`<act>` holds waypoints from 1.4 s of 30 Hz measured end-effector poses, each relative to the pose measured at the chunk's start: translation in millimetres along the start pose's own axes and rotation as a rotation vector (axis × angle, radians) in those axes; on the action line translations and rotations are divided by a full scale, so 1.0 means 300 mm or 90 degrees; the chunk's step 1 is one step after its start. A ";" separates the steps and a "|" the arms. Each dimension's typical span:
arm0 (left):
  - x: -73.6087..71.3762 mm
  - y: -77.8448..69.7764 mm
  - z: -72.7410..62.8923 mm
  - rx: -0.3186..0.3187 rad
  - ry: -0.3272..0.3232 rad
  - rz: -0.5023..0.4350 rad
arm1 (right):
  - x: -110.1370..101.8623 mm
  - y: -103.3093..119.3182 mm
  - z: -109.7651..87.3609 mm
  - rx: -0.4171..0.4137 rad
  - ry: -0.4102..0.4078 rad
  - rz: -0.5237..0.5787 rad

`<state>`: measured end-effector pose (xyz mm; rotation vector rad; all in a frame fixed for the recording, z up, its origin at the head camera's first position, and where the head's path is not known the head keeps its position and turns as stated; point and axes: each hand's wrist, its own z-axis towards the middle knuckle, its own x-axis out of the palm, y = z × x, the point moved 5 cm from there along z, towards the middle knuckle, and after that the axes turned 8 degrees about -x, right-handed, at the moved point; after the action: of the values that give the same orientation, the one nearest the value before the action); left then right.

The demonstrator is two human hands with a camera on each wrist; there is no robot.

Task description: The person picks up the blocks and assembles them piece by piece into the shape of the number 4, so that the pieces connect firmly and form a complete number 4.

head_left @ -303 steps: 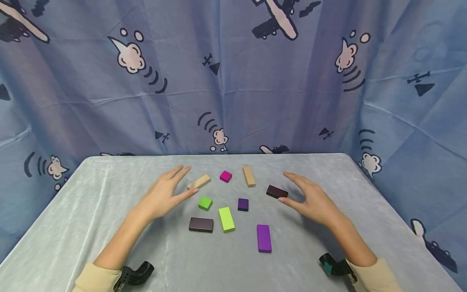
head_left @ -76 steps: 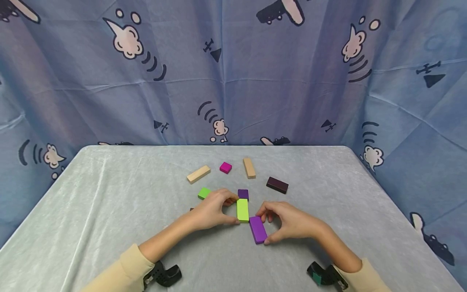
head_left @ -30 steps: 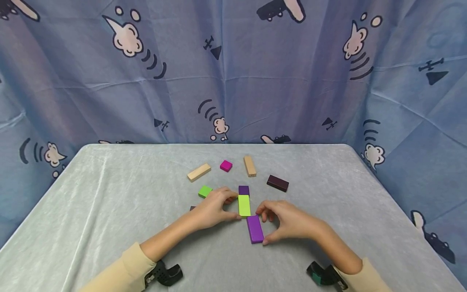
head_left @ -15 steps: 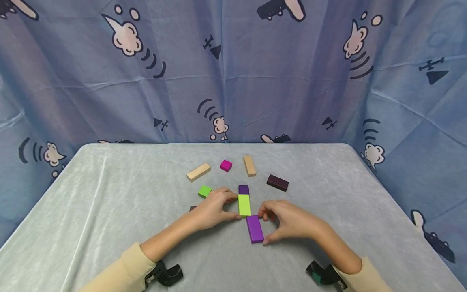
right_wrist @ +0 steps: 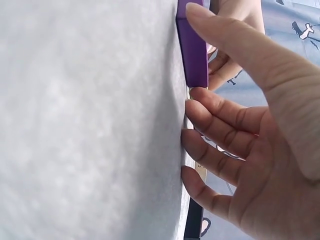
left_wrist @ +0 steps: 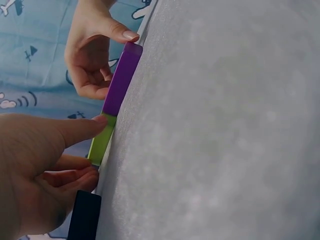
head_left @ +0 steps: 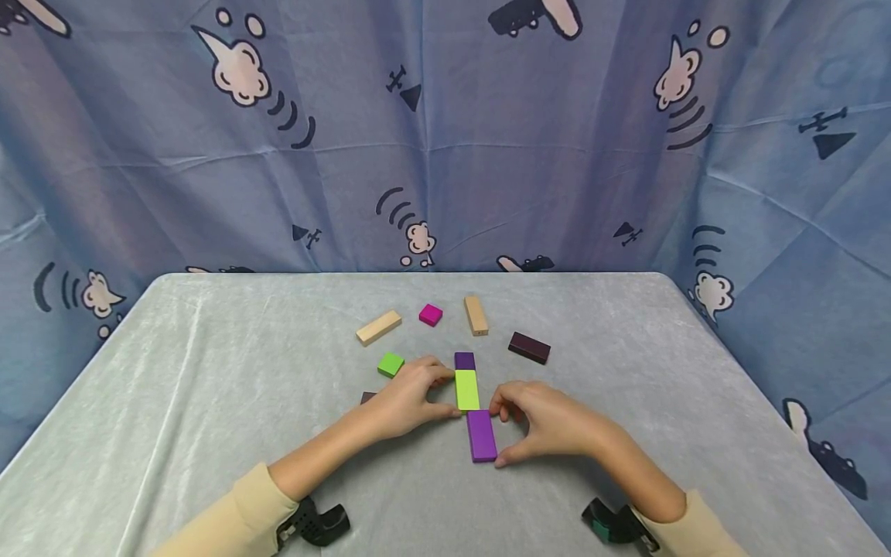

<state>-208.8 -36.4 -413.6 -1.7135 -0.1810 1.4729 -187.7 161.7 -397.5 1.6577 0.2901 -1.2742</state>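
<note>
My left hand (head_left: 414,398) pinches a lime-green block (head_left: 467,389) lengthwise, thumb at the near end and a finger at the far end. Right behind that block, in line with it, sits a small dark purple block (head_left: 465,361). A longer purple block (head_left: 482,436) lies in front, its far end against the lime one's near end and set slightly to the right. Thumb at its near end and index fingertip by its far end, my right hand (head_left: 557,422) holds it. In the left wrist view the purple block (left_wrist: 122,80) and lime block (left_wrist: 102,142) meet end to end.
Around them on the grey cloth-covered table (head_left: 230,348) lie a green block (head_left: 391,364), two wooden blocks (head_left: 379,328), a magenta block (head_left: 431,315) and a dark brown block (head_left: 530,348). Another brown block (head_left: 367,397) is mostly hidden behind my left hand.
Both hands, spread and apart at first, came to the blocks. The lime block went right, up to the dark purple one. Lately the purple block slid left and straightened against the lime block.
</note>
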 end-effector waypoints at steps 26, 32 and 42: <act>0.003 0.002 -0.004 -0.003 0.020 0.011 | 0.024 0.027 0.016 0.010 -0.017 -0.034; 0.005 0.000 -0.003 -0.006 0.018 0.013 | 0.026 0.029 0.018 0.008 -0.018 -0.032; 0.003 0.000 -0.004 0.000 0.014 0.011 | 0.030 0.028 0.019 0.009 -0.018 -0.024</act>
<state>-207.4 -36.3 -414.3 -1.7351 -0.1552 1.4660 -181.8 149.9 -400.2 1.6525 0.2973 -1.3294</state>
